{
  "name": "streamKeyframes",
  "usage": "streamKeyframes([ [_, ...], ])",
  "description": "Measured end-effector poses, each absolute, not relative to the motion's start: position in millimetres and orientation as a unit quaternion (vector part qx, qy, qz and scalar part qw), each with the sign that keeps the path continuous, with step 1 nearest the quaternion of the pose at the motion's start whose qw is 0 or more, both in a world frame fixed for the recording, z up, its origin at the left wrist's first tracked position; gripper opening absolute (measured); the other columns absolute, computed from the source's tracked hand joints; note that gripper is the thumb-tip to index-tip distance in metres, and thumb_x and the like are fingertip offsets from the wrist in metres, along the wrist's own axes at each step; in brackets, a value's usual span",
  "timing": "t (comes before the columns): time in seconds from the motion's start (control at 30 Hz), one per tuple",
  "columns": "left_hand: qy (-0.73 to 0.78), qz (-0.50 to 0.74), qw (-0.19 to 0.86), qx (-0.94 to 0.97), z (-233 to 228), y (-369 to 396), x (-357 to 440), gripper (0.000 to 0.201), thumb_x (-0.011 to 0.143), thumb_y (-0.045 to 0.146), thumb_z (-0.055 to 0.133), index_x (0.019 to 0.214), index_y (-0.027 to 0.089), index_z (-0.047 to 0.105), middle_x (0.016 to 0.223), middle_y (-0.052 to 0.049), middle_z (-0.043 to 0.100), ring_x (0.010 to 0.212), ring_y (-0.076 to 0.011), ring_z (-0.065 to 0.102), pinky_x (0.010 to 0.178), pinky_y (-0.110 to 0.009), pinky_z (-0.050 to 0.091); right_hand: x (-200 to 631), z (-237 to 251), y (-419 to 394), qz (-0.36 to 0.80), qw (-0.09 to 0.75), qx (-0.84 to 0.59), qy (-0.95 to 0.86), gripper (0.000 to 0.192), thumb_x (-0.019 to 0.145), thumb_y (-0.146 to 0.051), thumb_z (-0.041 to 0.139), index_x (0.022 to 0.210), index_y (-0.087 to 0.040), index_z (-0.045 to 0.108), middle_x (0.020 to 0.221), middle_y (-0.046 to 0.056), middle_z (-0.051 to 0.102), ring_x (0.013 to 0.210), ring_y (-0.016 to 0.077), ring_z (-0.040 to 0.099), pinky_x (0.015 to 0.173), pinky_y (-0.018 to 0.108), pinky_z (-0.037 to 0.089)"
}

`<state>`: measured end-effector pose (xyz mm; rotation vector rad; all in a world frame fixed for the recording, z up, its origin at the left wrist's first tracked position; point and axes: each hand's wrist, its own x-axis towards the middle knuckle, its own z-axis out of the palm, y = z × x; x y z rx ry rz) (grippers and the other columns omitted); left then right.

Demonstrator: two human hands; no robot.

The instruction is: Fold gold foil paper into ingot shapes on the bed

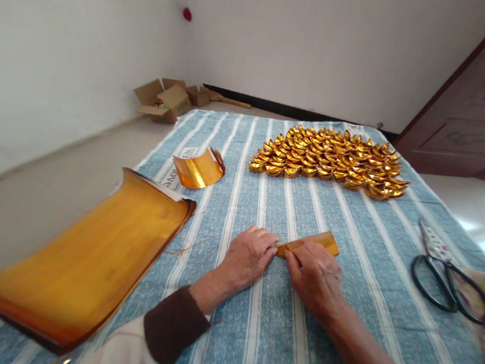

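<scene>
A narrow folded strip of gold foil paper (pixel 322 242) lies on the striped cloth in front of me. My left hand (pixel 250 254) has its fingers closed at the strip's left end. My right hand (pixel 316 275) pinches the strip just right of there, thumb and fingers together on the paper. The strip's right end sticks out beyond my right hand. Parts of the fold under my fingers are hidden.
Many folded gold paper ingots (pixel 328 159) stand in rows at the back. Large gold sheets (pixel 85 252) are stacked left, below a smaller curled gold sheet (pixel 200 169). Black-handled scissors (pixel 444 281) lie right on the blue striped cloth (pixel 231 204). Cardboard boxes (pixel 168 103) sit beyond.
</scene>
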<state>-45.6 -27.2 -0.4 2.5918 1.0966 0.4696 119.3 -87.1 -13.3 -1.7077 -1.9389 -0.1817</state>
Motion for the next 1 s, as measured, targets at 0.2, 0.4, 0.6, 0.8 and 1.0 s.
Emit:
streamKeyframes([
  [0.2, 0.406, 0.154, 0.138, 0.89, -2, -25, -43, 0.01, 0.092, 0.023, 0.056, 0.093, 0.018, 0.065, 0.087, -0.004, 0.067, 0.085, -0.0206, 0.058, 0.077, -0.033, 0.048, 120, -12, -85, -0.045, 0.243, -0.661, -0.708, 0.028, 0.089, -0.023, 0.055, 0.062, -0.019, 0.062, 0.064, 0.004, 0.063, 0.063, 0.0182, 0.054, 0.061, 0.031, 0.03],
  [0.4, 0.41, 0.173, 0.124, 0.887, -1, -28, -44, 0.011, 0.093, 0.024, 0.054, 0.089, 0.017, 0.062, 0.081, -0.003, 0.064, 0.08, -0.02, 0.058, 0.073, -0.033, 0.05, 120, -13, -83, -0.033, 0.222, -0.675, -0.703, 0.029, 0.089, -0.025, 0.056, 0.061, -0.019, 0.061, 0.064, 0.004, 0.064, 0.062, 0.018, 0.055, 0.061, 0.031, 0.03],
  [0.6, 0.368, 0.238, 0.049, 0.898, 7, -57, -47, 0.021, 0.097, 0.018, 0.041, 0.092, 0.015, 0.061, 0.091, -0.009, 0.067, 0.082, -0.0221, 0.058, 0.076, -0.041, 0.054, 118, -14, -82, -0.039, 0.219, -0.682, -0.697, 0.031, 0.089, -0.027, 0.055, 0.06, -0.02, 0.06, 0.062, 0.004, 0.063, 0.06, 0.0176, 0.054, 0.059, 0.031, 0.029],
  [0.8, 0.294, 0.248, 0.017, 0.923, -1, -81, -47, 0.024, 0.094, 0.011, 0.044, 0.112, 0.008, 0.06, 0.122, -0.016, 0.064, 0.114, -0.0278, 0.058, 0.094, -0.045, 0.053, 118, -14, -81, -0.028, 0.211, -0.687, -0.695, 0.028, 0.089, -0.025, 0.055, 0.062, -0.019, 0.063, 0.064, 0.004, 0.065, 0.061, 0.0176, 0.055, 0.059, 0.031, 0.03],
  [1.0, 0.307, 0.226, 0.001, 0.924, -8, -81, -43, 0.029, 0.095, 0.015, 0.041, 0.115, 0.006, 0.06, 0.124, -0.019, 0.064, 0.118, -0.0314, 0.059, 0.094, -0.051, 0.053, 118, -16, -80, -0.035, 0.22, -0.68, -0.698, 0.029, 0.09, -0.025, 0.052, 0.063, -0.019, 0.063, 0.064, 0.004, 0.065, 0.061, 0.0174, 0.056, 0.058, 0.031, 0.03],
])
